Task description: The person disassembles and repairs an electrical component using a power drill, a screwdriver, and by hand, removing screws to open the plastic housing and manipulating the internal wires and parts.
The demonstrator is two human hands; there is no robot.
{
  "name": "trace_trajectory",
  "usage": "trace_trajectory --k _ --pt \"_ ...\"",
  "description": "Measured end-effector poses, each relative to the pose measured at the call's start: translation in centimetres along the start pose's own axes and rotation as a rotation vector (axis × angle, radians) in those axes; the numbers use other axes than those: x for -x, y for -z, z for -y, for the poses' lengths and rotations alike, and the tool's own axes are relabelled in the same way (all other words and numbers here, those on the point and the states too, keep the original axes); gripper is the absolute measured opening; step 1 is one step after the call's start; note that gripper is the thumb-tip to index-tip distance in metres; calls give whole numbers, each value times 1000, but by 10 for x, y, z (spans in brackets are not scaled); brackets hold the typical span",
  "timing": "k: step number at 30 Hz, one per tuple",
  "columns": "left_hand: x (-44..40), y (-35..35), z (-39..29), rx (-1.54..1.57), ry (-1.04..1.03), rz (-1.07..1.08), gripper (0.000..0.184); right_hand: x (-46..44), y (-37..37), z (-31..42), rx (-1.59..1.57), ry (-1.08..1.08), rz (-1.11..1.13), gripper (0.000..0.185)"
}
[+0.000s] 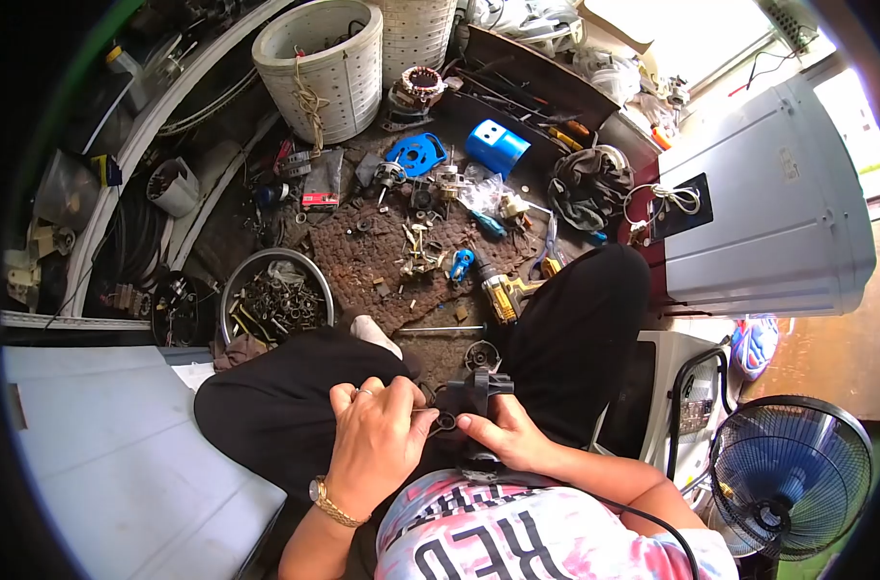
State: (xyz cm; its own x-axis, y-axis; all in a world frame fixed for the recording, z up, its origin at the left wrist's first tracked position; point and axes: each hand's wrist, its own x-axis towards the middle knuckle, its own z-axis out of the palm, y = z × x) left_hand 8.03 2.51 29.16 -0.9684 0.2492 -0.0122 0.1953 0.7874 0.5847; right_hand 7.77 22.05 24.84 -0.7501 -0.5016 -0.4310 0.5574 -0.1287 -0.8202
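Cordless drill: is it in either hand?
No, the cordless drill lies on the floor beside the right leg, while the right hand holds a black part and the left hand is next to it.

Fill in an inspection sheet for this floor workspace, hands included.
Surface: worn brown mat, strewn with loose parts.
Job's things: black part held above the lap; small metal ring beside it.
Clutter: metal bowl of small hardware, yellow-and-black drill, blue cylinder.
Left hand: fingers at the ring; grip unclear.
Right hand: holds the black part.
Cables: black cord crosses the shirt; white cable coiled against the grey container.
Surroundings: fan at right, perforated white basket beyond the mat.
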Motion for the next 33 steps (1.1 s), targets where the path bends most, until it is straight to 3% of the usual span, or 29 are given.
trace_trajectory --k 3,6,10,12,14,21,24,25,26,30,33 --pt "5 -9 1 11 -35 41 20 -2 2 -4 33 -8 23 29" --pt "6 -16 5 155 -20 -12 25 -4 -3 -3 49 144 47 32" --pt "12 -25 24 726 25 -55 28 -3 -2 -4 -27 139 37 36" --pt "12 -30 30 742 4 -168 18 -3 2 -5 -83 62 38 37" --pt "16 -41 37 953 84 -220 20 -3 1 -9 -90 75 25 41" --pt "11 -57 25 1063 63 -296 24 -4 7 -10 -96 60 55 44" --pt "11 -57 16 1196 36 -167 52 -4 6 -18 -103 94 79 43" --pt "8 -59 19 1068 -62 -80 72 -4 5 -21 -112 113 79 43" --pt "7 -58 12 940 -86 -88 77 -3 6 -22 -78 134 59 40" --pt "3 -50 7 716 -8 -78 61 1 15 -26 -43 240 57 41" --pt "1 -53 4 704 2 -86 50 8 12 -25 -104 142 -160 36"
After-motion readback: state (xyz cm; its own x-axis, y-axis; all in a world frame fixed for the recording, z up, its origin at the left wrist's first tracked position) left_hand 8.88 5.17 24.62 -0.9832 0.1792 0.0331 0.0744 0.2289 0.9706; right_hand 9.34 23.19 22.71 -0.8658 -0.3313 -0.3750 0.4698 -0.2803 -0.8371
